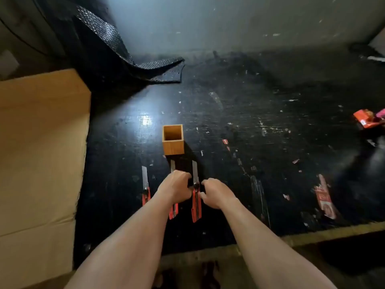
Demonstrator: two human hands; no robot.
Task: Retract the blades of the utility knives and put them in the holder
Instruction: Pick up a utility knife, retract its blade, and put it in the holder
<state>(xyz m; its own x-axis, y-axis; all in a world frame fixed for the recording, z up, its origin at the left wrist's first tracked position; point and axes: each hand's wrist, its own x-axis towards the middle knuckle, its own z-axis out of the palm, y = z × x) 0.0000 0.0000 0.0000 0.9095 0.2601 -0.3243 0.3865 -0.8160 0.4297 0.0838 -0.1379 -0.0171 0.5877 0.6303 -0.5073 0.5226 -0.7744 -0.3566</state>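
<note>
**Both hands down on the right-hand knife, blades all out**

Three red utility knives lay side by side on the black, scuffed surface [229, 113], just in front of the wooden holder [173, 140], and every blade was out, pointing toward it. The holder stood upright and looked empty from where I stood.

The left knife [145, 188] sat alone, untouched. The middle knife [173, 209] ran under the left hand [175, 188], its blade tip showing just beyond the knuckles. The right knife [196, 197] lay between the two hands, long blade fully extended.

These looked like light, stiff plastic-bodied cutters, easy to lift but nasty at the front end; the thin segmented blade would snap or bite if pinched. The sensible place to hold was the red handle, well behind the black slider, with a thumb on that slider to draw the blade in.

The left hand was curled over, fingers [184, 176] bent down and reaching across to the right knife's slider area, seemingly touching it. Whether they had truly clamped it, I could not tell; the hand's back hid the fingertips. The right hand [216, 192] came in from the other side, fingers tucked together against the handle's edge, pressing or steadying rather than lifting. The knife was flat on the surface.

Off to the left stood a cardboard box [39, 155]; a black mesh mat [116, 51] curled behind.
</note>
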